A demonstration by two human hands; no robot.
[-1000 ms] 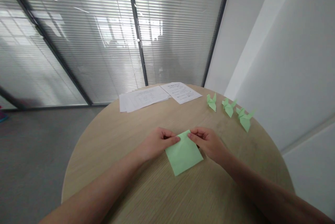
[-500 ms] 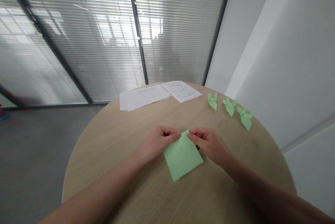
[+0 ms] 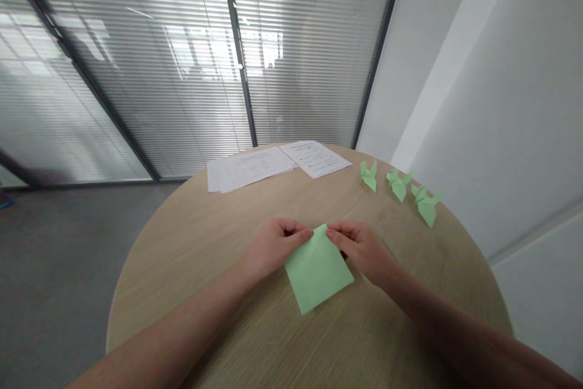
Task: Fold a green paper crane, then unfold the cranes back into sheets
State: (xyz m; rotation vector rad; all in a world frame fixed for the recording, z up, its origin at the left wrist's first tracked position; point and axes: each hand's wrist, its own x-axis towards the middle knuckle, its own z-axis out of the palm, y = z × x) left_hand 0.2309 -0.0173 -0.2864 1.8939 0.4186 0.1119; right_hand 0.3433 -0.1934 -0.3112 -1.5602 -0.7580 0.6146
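A green square of origami paper (image 3: 319, 273) is held between my two hands above the round wooden table, one corner pointing away from me. My left hand (image 3: 279, 243) pinches its upper left edge, thumb on top and fingers beneath. On the other side of that far corner, my right hand (image 3: 362, 247) grips the upper right edge between thumb and fingers. The fingertips under the sheet are hidden. Its near corner hangs free toward me.
Three folded green paper cranes (image 3: 398, 185) stand in a row along the right rim of the table (image 3: 191, 243). White sheets (image 3: 250, 169) and a printed page (image 3: 315, 158) lie at the far edge. Behind are a glass partition with blinds and a white wall.
Both hands keep their pinch on the green paper. Its far corner sits very slightly higher; otherwise only a tiny shift of the view shows.
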